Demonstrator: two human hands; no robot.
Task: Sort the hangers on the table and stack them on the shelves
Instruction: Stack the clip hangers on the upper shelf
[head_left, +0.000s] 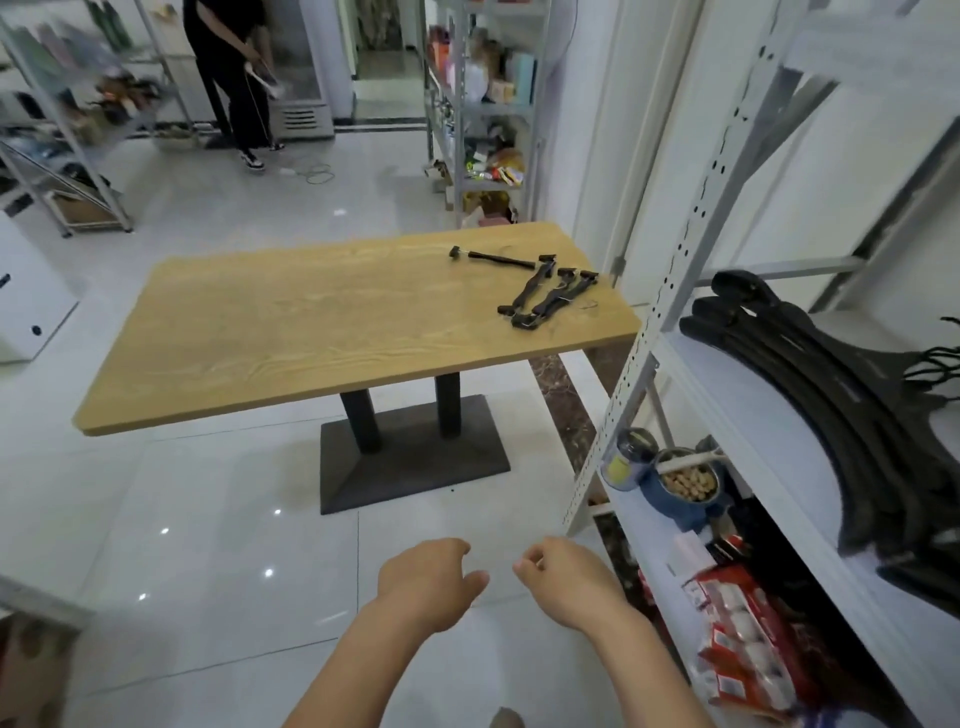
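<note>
Bright, edge-warped, glare on floor

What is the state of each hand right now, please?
Left hand: open, loosely curled, holding nothing.
Right hand: open, loosely curled, holding nothing.

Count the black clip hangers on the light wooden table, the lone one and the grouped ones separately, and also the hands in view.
Black clip hanger lying alone: 1
Black clip hangers grouped side by side: 3
Empty hands, left hand and right hand: 2
Total: 6
</note>
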